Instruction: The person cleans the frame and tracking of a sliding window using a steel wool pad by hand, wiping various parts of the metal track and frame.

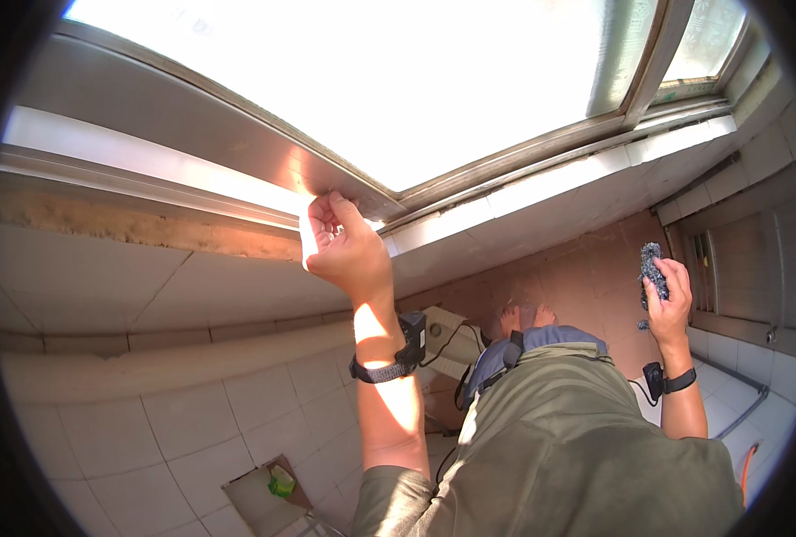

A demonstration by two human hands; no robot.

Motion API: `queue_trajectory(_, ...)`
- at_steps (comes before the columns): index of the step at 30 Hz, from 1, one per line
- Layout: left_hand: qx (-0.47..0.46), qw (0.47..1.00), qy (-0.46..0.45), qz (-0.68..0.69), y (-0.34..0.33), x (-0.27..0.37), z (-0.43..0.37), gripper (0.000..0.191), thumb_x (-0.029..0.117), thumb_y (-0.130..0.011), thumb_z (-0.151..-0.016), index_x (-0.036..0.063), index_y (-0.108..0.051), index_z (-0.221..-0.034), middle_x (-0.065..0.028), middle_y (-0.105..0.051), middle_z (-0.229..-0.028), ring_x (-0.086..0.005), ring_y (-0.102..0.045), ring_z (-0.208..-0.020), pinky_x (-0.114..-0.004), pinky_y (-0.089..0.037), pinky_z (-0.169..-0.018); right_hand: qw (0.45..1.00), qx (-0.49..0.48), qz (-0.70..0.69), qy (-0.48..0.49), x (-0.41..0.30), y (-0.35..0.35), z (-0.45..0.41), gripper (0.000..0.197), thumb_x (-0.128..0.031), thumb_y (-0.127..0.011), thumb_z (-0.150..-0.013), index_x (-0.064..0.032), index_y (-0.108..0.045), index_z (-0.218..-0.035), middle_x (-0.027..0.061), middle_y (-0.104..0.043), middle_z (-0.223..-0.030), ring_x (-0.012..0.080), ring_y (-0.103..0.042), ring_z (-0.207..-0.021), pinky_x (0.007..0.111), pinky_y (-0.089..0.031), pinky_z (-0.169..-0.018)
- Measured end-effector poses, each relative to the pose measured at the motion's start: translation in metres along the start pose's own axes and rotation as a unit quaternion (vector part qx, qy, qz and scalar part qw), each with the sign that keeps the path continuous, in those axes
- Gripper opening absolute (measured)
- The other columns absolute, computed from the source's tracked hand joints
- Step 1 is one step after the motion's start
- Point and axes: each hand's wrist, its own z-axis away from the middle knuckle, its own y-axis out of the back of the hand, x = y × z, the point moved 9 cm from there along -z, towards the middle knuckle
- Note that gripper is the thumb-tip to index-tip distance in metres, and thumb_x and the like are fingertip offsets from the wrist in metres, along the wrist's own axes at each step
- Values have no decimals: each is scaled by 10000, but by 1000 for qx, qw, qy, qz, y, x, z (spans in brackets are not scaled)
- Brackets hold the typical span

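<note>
My left hand (pixel 345 243) is raised to the lower corner of a metal-framed window sash (pixel 263 158). Its fingers are curled, with the thumb and fingertips at the frame's edge. Whether they grip the edge or only touch it cannot be made out. Behind the hand, strong sunlight washes out the glass pane (pixel 398 94). Lower down on the right, my right hand (pixel 671 299) holds a dark grey, fluffy scrubbing pad (pixel 651 268), which looks like a wad of steel wool or shaggy cloth. A small grey tuft (pixel 643 325) shows just below the pad.
A white tiled sill (pixel 545 181) runs along the window, above a tiled wall (pixel 169 282). Bare feet (pixel 528 319) are on the reddish floor tiles (pixel 572 268). At right is a grey door-like panel (pixel 753 268). A green packet (pixel 282 481) sits in a wall recess (pixel 253 500) at lower left.
</note>
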Motion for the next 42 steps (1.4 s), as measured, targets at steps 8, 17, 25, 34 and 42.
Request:
queue_trajectory(8,21,998,-11,58,3,-8,-2,140,58,-608,-947,-73,-578,-907,-95,-627,-820,-171,-636,-707,-285,-541,-660,1000,5,9,-2,2,5,4,321,-16,-692,-804,6,-649,-1122,182,-608,-1084,340,-597,-1004,397,-482,-891)
queue_trajectory(17,29,996,-3,82,6,-9,1,132,57,-598,-950,-70,-575,-926,-113,-652,-832,-176,-632,-726,-284,-528,-705,1000,2,1,-2,-1,2,2,319,-9,-697,-804,8,-648,-1119,182,-609,-1083,331,-603,-991,387,-486,-879)
queue_trajectory(25,35,999,-32,15,17,-6,2,140,82,-599,-948,-55,-578,-932,-97,-665,-808,-155,-627,-724,-272,-510,-692,1000,-7,1,5,-3,-3,0,325,-3,-700,-798,7,-648,-1118,178,-610,-1079,326,-602,-985,384,-487,-874)
queue_trajectory(34,-51,998,32,6,24,-33,17,70,22,-655,-900,-35,-617,-911,-67,-663,-780,-122,-614,-695,-253,-505,-683,1000,-15,-6,8,-6,-10,-2,329,-3,-708,-791,6,-651,-1115,178,-614,-1083,328,-604,-992,388,-488,-876)
queue_trajectory(42,-514,849,32,-119,-12,-82,134,251,55,-740,-839,-16,-698,-1076,-153,-723,-1023,-171,-715,-822,-253,-555,-741,999,-37,-17,3,-6,-17,-2,329,-13,-704,-807,16,-647,-1129,190,-612,-1103,333,-605,-1013,377,-476,-906)
